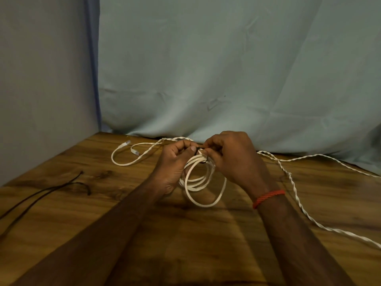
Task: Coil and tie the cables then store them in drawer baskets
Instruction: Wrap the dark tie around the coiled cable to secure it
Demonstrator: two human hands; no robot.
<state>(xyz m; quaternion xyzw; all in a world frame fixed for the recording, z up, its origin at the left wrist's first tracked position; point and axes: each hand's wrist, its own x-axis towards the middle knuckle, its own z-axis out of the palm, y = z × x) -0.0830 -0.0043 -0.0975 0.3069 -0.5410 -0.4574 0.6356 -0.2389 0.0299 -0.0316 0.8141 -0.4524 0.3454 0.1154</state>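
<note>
Wooden tabletop [185, 234], dark-grained, filled the lower half of the head view; a pale blue-green cloth [226, 69] hung behind it and met its far edge, with a grey wall [41, 79] at the left.

Both forearms reached in from the bottom edge and met just above the table, near its far side. Between the hands hung the white cable coil [203, 183], several loops gathered at the top, the lowest loop close to or touching the wood.

The left hand [175, 162] gripped the gathered top of the coil, fingers curled inward and thumb laid against the strands. The right hand [231, 157] was likewise curled, its fingertips pinching the black tie [201, 154], which passed around the bundled strands at the top of the coil. How far the tie was fastened could not be told, since the fingers hid most of it. An orange-red thread band [268, 198] circled the right wrist.

On the table to the left of the hands lay a loose white cable [123, 162] in an open curve, ending in two pale plugs [135, 151] set near each other. To the right, a twisted white cable [296, 193] ran from behind the right hand across the wood to the frame's right edge. Whether these two lengths joined behind the hands could not be seen.

Well apart, at the table's left side, lay thin black cords [41, 195], running off the left edge.
</note>
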